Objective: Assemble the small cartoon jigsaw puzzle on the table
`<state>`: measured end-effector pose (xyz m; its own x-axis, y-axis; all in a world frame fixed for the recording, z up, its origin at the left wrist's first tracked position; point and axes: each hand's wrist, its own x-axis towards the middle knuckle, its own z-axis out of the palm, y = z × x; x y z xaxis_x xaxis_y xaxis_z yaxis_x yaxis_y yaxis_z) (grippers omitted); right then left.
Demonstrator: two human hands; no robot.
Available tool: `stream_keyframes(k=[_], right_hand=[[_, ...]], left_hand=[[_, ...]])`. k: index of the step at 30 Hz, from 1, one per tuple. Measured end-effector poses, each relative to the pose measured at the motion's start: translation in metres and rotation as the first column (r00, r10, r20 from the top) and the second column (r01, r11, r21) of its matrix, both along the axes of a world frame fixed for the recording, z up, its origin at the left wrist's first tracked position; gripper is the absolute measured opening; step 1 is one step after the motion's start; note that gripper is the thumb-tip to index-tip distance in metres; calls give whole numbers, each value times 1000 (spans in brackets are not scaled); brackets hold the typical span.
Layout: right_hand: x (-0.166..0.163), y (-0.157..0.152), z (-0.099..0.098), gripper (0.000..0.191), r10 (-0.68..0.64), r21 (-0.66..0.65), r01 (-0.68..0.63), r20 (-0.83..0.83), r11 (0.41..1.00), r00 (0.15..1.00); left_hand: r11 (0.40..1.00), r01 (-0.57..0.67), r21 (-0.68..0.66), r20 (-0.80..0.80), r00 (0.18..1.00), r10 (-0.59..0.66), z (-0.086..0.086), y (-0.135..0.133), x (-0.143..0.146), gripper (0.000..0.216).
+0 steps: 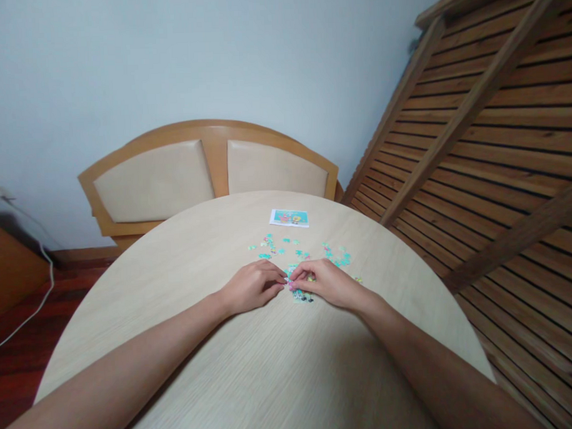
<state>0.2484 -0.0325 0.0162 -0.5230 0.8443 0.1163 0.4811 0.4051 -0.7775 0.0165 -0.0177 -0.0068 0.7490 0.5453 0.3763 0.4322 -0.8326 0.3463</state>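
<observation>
1. While both forearms lie on the worktop (272,365), the left hand (251,288) and right hand (328,282) meet fingertip to fingertip near its middle.
2. Left hand: fingers curled in, thumb and forefinger drawn close together, tips touching the pieces (294,255) where the two hands meet. Whether it grips one is too small to tell.
3. Right hand: fingers also curled and nearly closed, resting on a small cluster of pieces. A pink and yellow bit shows under its fingers, but an actual grip cannot be made out.
4. Most pieces, mostly turquoise with some pink, lie scattered loose on the worktop just beyond the hands. A few more sit under and just behind the fingertips.
5. Farther off, past the pieces, a small picture card (289,217) lies flat near the far edge.
6. Behind the round worktop stands a wooden headboard (209,167) with two padded cream panels, against a pale wall (215,54).
7. Wooden slats (490,145) lean against the wall to the right.
8. At far left, a white cable (44,279) trails down onto the reddish floor (32,336).
</observation>
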Motion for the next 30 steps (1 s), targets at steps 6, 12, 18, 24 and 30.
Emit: stream_keyframes(k=[6,12,18,24,30], right_hand=[[-5,-1,-1,21,1,58,-3,51,998,999],[-8,-1,-3,18,-32,158,11,127,987,991],[-8,1,-6,14,-44,229,10,143,973,989],[0,5,-8,16,-37,279,-15,183,960,982],[5,5,-8,13,6,253,-58,199,966,980]], left_hand=[[1000,8,-10,17,1000,-8,0,0,-1,18],[1000,21,-16,34,999,-21,1,-1,0,19],[1000,10,-15,17,1000,-10,-1,0,-1,17],[1000,-2,-13,14,1000,2,0,-1,0,18],[996,59,73,-59,997,-55,6,-5,-2,27]])
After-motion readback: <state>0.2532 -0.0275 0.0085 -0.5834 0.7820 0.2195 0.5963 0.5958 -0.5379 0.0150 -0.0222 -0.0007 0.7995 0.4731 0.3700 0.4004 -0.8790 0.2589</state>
